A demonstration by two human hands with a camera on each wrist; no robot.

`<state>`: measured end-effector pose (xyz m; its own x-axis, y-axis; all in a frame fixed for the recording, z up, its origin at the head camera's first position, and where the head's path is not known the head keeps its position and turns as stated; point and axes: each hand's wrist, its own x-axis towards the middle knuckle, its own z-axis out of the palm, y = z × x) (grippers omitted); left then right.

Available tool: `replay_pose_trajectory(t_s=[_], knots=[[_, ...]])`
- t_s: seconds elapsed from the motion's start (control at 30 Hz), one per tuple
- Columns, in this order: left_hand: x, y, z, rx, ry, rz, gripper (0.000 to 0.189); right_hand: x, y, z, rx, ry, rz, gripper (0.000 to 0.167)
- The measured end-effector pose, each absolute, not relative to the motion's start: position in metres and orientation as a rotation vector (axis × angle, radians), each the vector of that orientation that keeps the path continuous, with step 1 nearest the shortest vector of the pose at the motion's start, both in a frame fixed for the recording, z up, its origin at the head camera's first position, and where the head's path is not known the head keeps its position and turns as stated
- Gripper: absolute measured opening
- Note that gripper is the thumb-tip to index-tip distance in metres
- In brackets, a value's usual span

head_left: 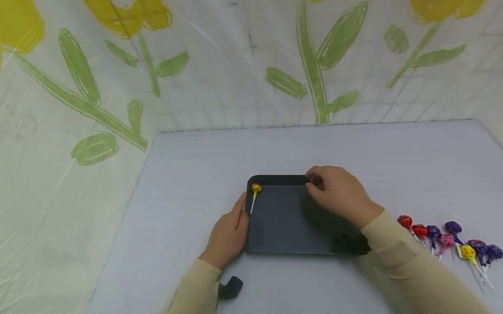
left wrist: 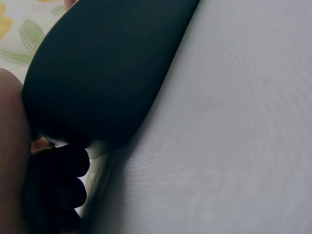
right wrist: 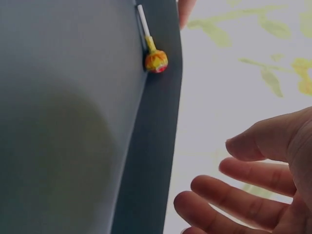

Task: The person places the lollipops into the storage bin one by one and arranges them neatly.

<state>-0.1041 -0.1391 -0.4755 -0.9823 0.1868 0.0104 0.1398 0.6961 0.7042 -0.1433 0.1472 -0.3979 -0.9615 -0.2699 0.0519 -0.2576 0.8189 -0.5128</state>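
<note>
A dark grey rectangular tray (head_left: 282, 230) sits over the white table, and its outer side (left wrist: 97, 73) fills much of the left wrist view. My left hand (head_left: 226, 236) grips the tray's left rim, with curled fingers (left wrist: 73, 161) under its edge. One lollipop (head_left: 256, 189) in a yellow-orange wrapper lies inside the tray's far left corner, its white stick pointing toward me. My right hand (head_left: 340, 191) hovers by the far rim, right of the middle. In the right wrist view its fingers (right wrist: 209, 204) are loosely bent, apart from the rim, and hold nothing.
Several lollipops (head_left: 446, 240) in red, purple, pink and yellow wrappers lie in a group on the table (head_left: 189, 174), right of my right forearm. A flower-printed sheet (head_left: 225, 78) hangs behind the table. Dark wrist-worn devices (head_left: 231, 288) show by both wrists.
</note>
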Motion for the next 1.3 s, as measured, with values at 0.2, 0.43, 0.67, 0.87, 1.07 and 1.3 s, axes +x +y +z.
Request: replay_pose_trajectory(t_s=[0.2,0.43,0.67,0.87,1.07,1.3], knots=[[-0.104,-0.139,-0.475,0.277,2.835,1.177,0.055,-0.139,0.156,-0.398,-0.430,2.976,-0.845,0.029],[-0.104,-0.139,-0.475,0.288,2.828,1.165,0.056,-0.130,0.172,-0.390,-0.380,2.977,-0.894,0.028],[-0.104,-0.139,-0.475,0.271,2.835,1.162,0.056,-0.123,0.186,-0.386,-0.340,2.963,-0.892,0.031],[-0.105,-0.139,-0.476,0.282,2.839,1.166,0.056,-0.119,0.195,-0.386,-0.332,2.982,-0.865,0.031],[-0.105,-0.140,-0.476,0.290,2.849,1.182,0.055,-0.113,0.206,-0.385,-0.290,2.985,-0.870,0.030],[-0.104,-0.139,-0.477,0.291,2.842,1.176,0.055,-0.108,0.224,-0.391,-0.216,2.981,-0.866,0.034]])
